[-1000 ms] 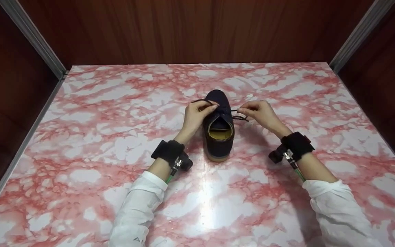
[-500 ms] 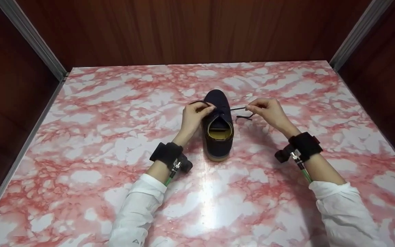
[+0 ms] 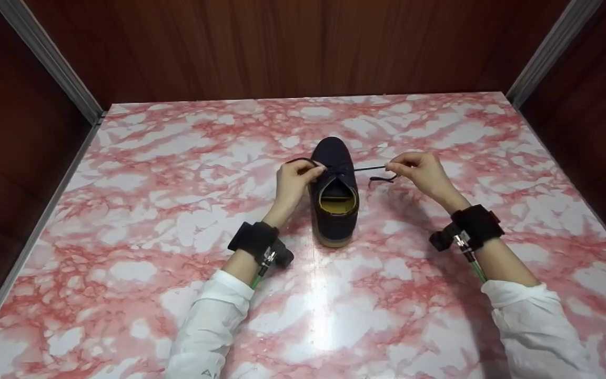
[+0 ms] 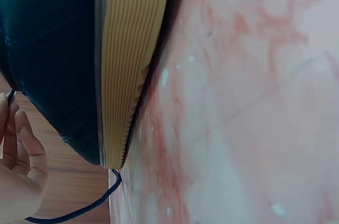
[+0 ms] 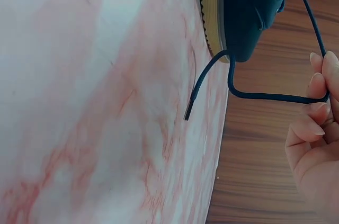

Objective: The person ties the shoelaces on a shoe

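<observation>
A dark navy shoe with a tan ridged sole stands upright mid-table, toe pointing away. My left hand is at the shoe's left side over the lacing and pinches a dark shoelace between thumb and finger; part of that lace arcs over the back of the hand. Off to the shoe's right, my right hand pinches the other end of the lace, drawn straight from the eyelets. Past those fingers the lace's tail hangs loose, its tip dangling in the right wrist view.
The table has a red-and-white marbled top. Dark wood-grain panels enclose it at the back and both sides, with grey metal strips at the corners. Each wrist carries a black strap with a small camera.
My right hand has moved right, away from the shoe, and the lace between has lengthened and straightened. My left hand has shifted slightly left. The shoe stays in place.
</observation>
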A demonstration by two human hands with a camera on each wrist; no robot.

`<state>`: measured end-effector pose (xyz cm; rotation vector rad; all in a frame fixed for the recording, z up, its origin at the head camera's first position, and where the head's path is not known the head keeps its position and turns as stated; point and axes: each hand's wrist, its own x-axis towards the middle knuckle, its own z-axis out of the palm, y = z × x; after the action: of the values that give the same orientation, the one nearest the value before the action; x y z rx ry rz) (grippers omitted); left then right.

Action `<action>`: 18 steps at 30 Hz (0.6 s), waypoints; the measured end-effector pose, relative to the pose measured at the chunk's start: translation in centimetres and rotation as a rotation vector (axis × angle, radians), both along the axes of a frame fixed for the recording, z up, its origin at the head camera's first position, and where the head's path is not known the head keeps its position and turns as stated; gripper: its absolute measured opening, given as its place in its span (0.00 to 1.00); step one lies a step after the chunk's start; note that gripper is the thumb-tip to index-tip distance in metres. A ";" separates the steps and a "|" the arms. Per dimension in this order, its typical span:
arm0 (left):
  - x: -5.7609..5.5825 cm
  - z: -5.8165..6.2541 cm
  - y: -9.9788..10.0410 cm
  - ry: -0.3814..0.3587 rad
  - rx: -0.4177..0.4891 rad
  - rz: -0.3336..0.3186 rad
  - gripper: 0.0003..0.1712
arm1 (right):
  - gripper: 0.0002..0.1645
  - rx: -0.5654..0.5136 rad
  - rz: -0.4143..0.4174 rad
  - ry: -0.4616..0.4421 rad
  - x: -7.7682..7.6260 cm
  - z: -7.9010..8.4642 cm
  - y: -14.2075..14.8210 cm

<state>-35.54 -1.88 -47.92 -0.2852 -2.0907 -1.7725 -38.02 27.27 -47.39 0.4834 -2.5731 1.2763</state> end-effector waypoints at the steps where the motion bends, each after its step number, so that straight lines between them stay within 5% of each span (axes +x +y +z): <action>1: 0.1 0.0 0.0 -0.001 -0.011 0.010 0.11 | 0.08 -0.003 -0.002 0.009 0.0 0.0 0.1; 8: 0.4 0.1 -0.3 -0.006 -0.130 0.104 0.10 | 0.06 0.035 -0.028 0.077 0.5 0.2 0.4; 12: 0.3 -0.2 -0.5 0.013 -0.191 0.152 0.10 | 0.08 0.028 -0.015 0.025 0.9 0.7 0.6; 16: 1.0 0.4 -0.6 0.015 -0.177 0.110 0.11 | 0.10 0.035 -0.022 0.002 0.7 0.7 1.0; 18: 2.2 2.0 -0.8 -0.008 -0.166 0.077 0.11 | 0.09 0.055 -0.037 0.006 0.7 0.6 1.2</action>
<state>-33.31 -2.68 -45.88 -0.2392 -2.2268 -1.5623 -37.37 28.43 -46.77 0.4466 -2.6060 1.1930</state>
